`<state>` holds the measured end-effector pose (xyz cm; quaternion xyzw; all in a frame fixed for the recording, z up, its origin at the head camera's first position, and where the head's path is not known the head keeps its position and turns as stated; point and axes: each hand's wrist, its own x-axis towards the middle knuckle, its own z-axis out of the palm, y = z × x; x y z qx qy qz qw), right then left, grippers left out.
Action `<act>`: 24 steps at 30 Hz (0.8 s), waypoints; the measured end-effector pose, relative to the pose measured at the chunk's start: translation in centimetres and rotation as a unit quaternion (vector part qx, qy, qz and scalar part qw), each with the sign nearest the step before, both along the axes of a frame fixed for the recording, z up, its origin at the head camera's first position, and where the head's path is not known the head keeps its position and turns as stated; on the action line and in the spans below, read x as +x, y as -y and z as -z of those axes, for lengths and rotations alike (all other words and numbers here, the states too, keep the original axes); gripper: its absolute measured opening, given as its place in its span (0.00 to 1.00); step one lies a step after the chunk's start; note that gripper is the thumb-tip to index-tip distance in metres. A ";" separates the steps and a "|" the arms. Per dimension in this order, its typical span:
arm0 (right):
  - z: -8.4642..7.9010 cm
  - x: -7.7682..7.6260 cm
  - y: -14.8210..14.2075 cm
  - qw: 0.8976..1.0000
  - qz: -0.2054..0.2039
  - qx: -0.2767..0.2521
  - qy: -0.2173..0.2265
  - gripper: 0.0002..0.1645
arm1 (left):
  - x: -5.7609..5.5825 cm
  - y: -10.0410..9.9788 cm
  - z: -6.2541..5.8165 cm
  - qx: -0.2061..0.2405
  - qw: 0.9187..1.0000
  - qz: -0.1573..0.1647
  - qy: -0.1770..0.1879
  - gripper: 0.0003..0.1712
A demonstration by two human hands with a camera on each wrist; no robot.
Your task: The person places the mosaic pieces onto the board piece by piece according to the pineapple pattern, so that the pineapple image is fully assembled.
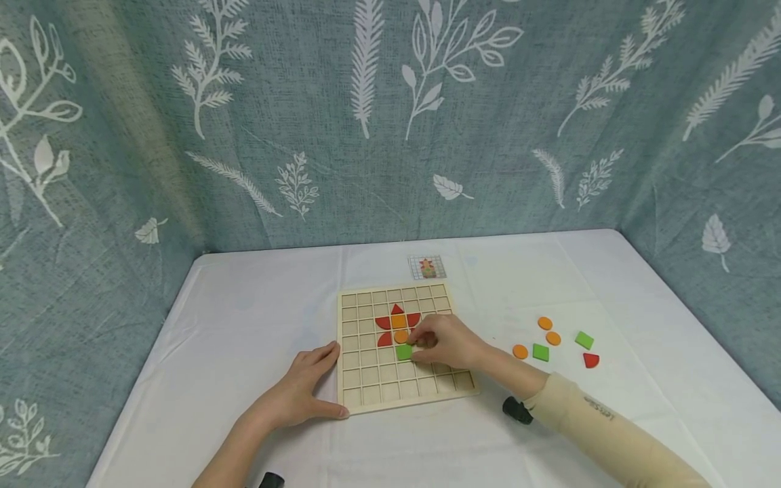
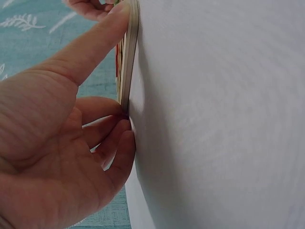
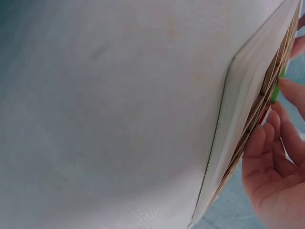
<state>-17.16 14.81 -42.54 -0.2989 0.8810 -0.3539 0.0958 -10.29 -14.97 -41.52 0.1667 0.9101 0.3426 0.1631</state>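
The left hand (image 1: pixel 302 386), fingers relaxed, is braced at the board's (image 1: pixel 371 376) eight o'clock; the green square (image 1: pixel 403 352), at six o'clock from the orange disc (image 1: pixel 400 336), is pinched by the right hand (image 1: pixel 450 341) and should be seated flat.

Grid board (image 1: pixel 370 378): pale matt wood. Colored pieces (image 1: pixel 540 352): pretty smooth. Tablecloth (image 1: pixel 274 298): matt fabric. Backdrop (image 1: pixel 342 190): cloth, kinda rough weave.

A pale wooden grid board (image 1: pixel 371 395) lies flat at lower centre; near its middle, a green square (image 1: pixel 403 352) shows just below an orange circle (image 1: pixel 400 337).
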 end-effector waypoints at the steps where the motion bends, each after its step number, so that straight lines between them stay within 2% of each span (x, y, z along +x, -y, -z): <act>1: 0.0 0.0 0.0 1.000 -0.002 0.001 -0.001 0.09 | 0.0 0.0 0.0 0.000 1.000 0.001 -0.001 0.63; 8: 0.0 0.2 -0.3 1.000 -0.005 -0.012 -0.005 0.11 | -0.1 -0.1 0.0 0.000 1.000 0.005 -0.003 0.63; 16: -0.6 0.9 -2.3 0.998 0.043 -0.027 0.035 0.14 | -0.1 -0.2 0.1 -0.005 1.000 0.002 -0.001 0.63; 24: -0.7 1.3 -5.3 0.994 0.089 -0.041 0.044 0.13 | -0.3 -0.1 0.3 -0.004 1.000 0.001 -0.003 0.63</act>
